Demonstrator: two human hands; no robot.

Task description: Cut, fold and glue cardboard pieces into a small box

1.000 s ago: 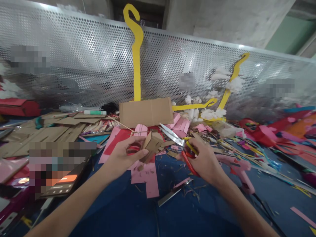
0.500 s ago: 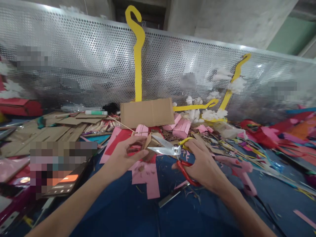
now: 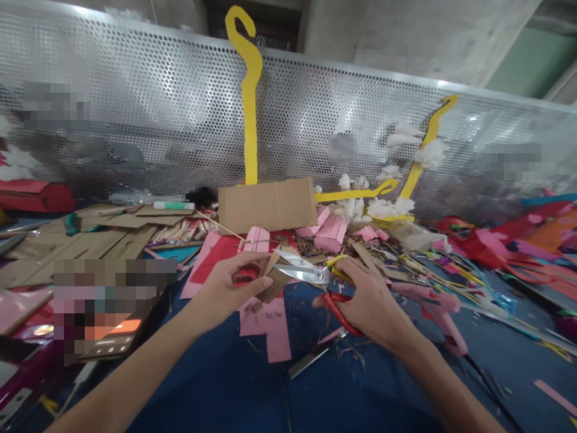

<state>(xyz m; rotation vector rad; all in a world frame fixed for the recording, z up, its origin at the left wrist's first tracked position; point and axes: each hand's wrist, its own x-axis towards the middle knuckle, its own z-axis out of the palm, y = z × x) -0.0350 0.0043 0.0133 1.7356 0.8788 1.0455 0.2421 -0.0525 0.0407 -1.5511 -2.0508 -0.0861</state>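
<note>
Pinched between the thumb and fingers of my left hand (image 3: pixel 238 282) is a small piece of brown cardboard (image 3: pixel 276 281). My right hand (image 3: pixel 367 297) grips the scissors (image 3: pixel 321 275) by their red and yellow handles. The blades point left and stand slightly apart, with their tips at the cardboard piece. Below my left hand, a pink paper cut-out (image 3: pixel 273 334) lies on the blue tabletop (image 3: pixel 225 385). A metal blade-like strip (image 3: pixel 315 356) rests beneath the scissors.
A pink glue gun (image 3: pixel 435 310) lies right of my right hand. Behind stand a cardboard box (image 3: pixel 268 205) and a yellow hook shape (image 3: pixel 250 120) against a perforated metal screen (image 3: pixel 157 102). Cardboard sheets (image 3: pixel 81 243) and a phone (image 3: pixel 121 337) lie left; paper scraps are scattered right.
The scissor blades have come closer together. The cardboard piece has turned a little in my left hand and now shows more of its flat face.
</note>
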